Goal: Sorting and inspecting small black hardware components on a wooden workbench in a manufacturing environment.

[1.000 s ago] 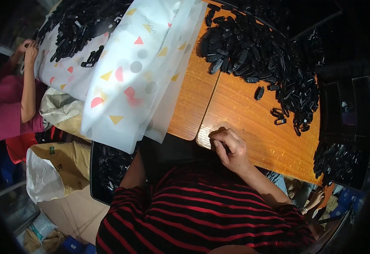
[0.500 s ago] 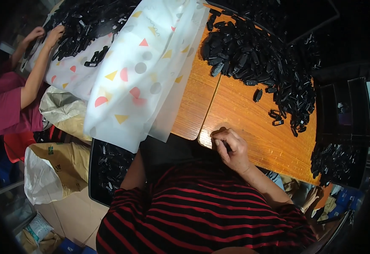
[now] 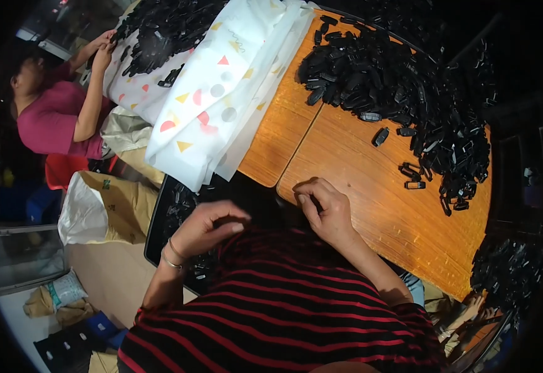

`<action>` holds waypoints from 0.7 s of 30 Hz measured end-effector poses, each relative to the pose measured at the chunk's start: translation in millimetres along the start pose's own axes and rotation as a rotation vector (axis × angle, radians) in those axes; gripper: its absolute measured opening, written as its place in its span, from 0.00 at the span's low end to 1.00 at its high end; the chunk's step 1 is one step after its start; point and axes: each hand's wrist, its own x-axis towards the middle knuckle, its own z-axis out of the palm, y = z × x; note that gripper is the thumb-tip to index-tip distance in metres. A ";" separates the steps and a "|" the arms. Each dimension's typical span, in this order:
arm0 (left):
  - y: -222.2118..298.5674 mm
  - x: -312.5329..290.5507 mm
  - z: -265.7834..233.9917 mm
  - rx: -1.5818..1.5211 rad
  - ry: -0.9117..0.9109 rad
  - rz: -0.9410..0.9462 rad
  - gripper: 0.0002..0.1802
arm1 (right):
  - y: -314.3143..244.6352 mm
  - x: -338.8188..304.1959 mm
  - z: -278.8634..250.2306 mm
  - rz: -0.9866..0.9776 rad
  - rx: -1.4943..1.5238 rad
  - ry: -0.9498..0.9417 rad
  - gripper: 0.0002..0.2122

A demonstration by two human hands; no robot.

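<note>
In the head view, right hand (image 3: 326,210) at the near edge of the wooden surface (image 3: 346,193), fingers bent inward toward the thumb; contents, if any, hidden, so cannot tell whether clenched on something or bare. Left hand (image 3: 208,224) off the surface, in front of the body, fingers curved but parted from the thumb, tips blurred, nothing visible between them. Among the nearest to the right fingers, a lone black piece (image 3: 380,137) flat on the bare wood, ahead and to the right, well apart from the hand, long axis slanting away and slightly rightward. Farther right, a small cluster of black pieces (image 3: 410,171), the closest of them roughly crosswise. Beyond both, a large black heap (image 3: 371,78) over the far and right parts of the surface, pieces pointing every way. Right hand clearly nearer to all of these; left hand closer instead to the loose black parts (image 3: 181,202) in a black tray (image 3: 151,248), beside and beneath the left forearm. Ahead of the left hand, a white patterned sheet (image 3: 191,118) along the left side of the surface.
</note>
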 end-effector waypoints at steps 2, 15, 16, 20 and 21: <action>22.4 19.2 6.4 0.010 0.156 0.232 0.09 | 0.6 -2.5 -1.4 0.006 0.011 -0.005 0.04; -40.8 110.9 -57.8 1.063 0.516 0.154 0.18 | 7.0 -8.1 -0.1 -0.075 0.007 0.050 0.04; -42.9 112.4 -65.2 1.069 0.542 0.142 0.18 | 6.4 -8.0 -0.5 -0.088 -0.005 0.054 0.04; -44.4 117.2 -71.9 0.986 0.630 0.127 0.18 | 8.8 -7.9 2.1 -0.071 -0.051 0.026 0.04; -39.8 118.9 -69.3 0.926 0.660 0.128 0.18 | 8.6 -7.7 2.1 -0.064 -0.060 0.027 0.04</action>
